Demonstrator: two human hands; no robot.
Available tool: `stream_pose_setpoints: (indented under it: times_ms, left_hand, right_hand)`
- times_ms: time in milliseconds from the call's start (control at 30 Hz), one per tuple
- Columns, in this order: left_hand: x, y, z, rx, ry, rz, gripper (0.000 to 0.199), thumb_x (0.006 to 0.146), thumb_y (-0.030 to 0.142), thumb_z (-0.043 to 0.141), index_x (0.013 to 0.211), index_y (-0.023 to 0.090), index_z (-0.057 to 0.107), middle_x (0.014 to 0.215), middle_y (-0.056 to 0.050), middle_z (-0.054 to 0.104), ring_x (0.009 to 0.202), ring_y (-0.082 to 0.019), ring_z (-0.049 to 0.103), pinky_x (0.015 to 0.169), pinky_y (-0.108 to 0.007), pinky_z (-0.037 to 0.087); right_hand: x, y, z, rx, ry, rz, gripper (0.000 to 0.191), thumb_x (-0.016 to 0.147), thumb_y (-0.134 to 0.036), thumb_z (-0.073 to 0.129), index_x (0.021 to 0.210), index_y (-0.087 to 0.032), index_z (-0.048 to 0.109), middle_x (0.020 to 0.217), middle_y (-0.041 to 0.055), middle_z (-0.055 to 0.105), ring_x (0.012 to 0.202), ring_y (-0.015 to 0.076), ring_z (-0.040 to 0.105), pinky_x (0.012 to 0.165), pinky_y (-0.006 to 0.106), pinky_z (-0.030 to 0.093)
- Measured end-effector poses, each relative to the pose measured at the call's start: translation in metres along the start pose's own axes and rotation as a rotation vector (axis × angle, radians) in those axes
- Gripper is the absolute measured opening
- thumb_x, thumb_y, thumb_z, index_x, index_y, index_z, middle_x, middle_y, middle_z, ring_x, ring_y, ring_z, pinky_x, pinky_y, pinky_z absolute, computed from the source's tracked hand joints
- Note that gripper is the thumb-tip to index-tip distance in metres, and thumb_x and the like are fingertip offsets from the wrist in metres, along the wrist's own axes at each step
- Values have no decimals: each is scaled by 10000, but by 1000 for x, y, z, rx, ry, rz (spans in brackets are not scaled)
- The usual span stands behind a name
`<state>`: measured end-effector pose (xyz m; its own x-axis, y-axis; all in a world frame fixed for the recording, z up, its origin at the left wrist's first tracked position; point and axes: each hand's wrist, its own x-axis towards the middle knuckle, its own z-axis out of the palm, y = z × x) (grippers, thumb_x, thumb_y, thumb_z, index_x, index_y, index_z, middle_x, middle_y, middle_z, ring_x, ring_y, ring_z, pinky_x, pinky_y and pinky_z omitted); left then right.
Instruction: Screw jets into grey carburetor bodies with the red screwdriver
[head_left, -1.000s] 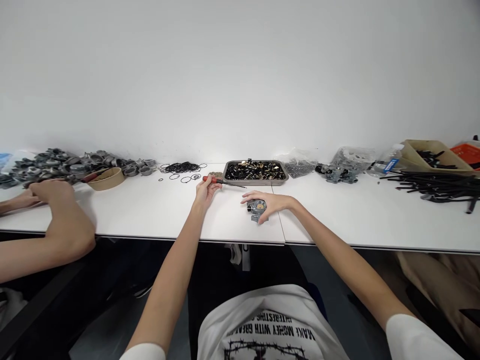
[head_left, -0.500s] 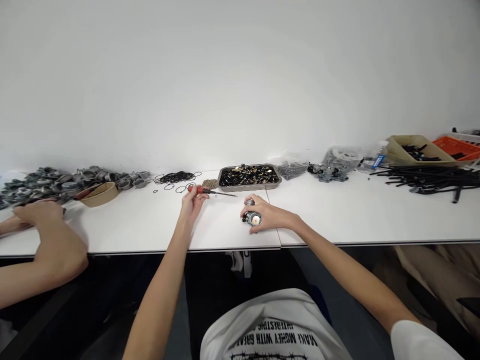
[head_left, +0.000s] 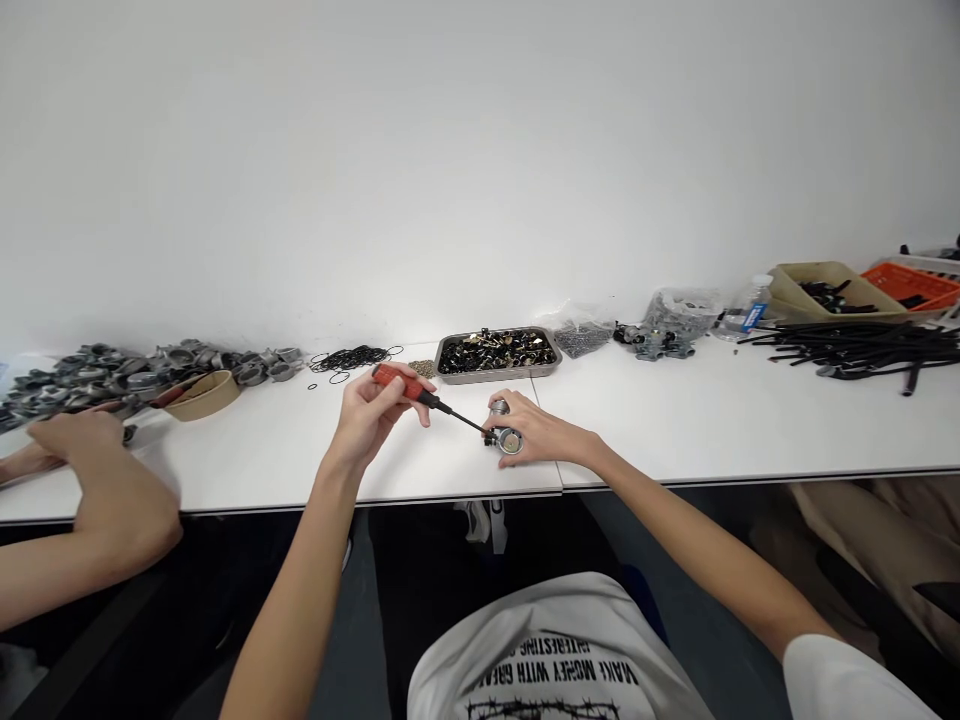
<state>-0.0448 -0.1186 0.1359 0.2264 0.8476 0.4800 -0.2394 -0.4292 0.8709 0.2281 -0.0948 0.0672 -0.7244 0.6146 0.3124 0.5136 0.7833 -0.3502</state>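
Head view: a person sat at a long white table [head_left: 675,430], both bare forearms stretched forward.
Left hand [head_left: 367,410]: closed around the red handle of a slim red-handled screwdriver [head_left: 420,393], its dark shaft slanting down to the right.
Screwdriver tip: touched, or lay just at, the small grey metal part with a round brass-coloured face [head_left: 508,438].
Right hand [head_left: 536,430]: curled over that metal part, gripping it against the table near the front edge.
Behind the hands: a shallow rectangular metal tray [head_left: 448,372] held dark and brass-coloured pieces; loose black rubber rings [head_left: 349,358] lay to its left.
Far left: a heap of grey metal housings [head_left: 112,365] and a round tan bowl [head_left: 206,395].
Co-worker's hand [head_left: 71,435]: rested on the table at the left edge.
Far right: black tubes [head_left: 862,350] spread out.
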Motion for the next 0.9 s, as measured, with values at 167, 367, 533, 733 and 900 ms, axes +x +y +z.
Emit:
stream_pose_setpoints:
  times_ms: [167,367,533,733,900]
  left_hand:
    - [5,-1,18,55,-87,-15,243,835,338,742,939,125,685,901,-136,738,552,-203,665,613,-406,572]
    - [9,-4,26,135,-122,-14,200,855,303,717,952,131,686,912,-134,734,567,-211,676,639,-424,578]
    - [10,-4,29,167,-107,-32,196,844,294,725,944,129,692,912,-135,735,569,-208,675,652,-423,581]
    - [10,-2,33,191,-100,-36,172,830,273,737,928,135,707,892,-122,738,562,-204,676,677,-425,585]
    - [5,16,51,280,-237,-39,157,841,252,721,967,159,713,913,-101,725,620,-208,690,723,-413,580]
  right_hand:
    - [1,1,1,-1,9,-15,436,741,-378,823,1127,-257,659,1288,115,420,1179,307,465,1005,482,435]
    - [1,-2,0,-5,1,-7,425,734,-356,826,1114,-249,667,1282,117,428,1170,311,465,1001,477,431]
    - [2,-3,1,-1,11,-12,421,734,-354,823,1115,-264,669,1273,108,434,1159,307,467,990,471,434]
    - [2,-3,1,-9,22,-25,413,735,-346,821,1108,-260,667,1272,106,435,1154,304,466,1002,471,425]
    - [3,-1,2,-3,26,-32,439,722,-328,836,1122,-268,665,1264,100,446,1150,303,466,999,473,431]
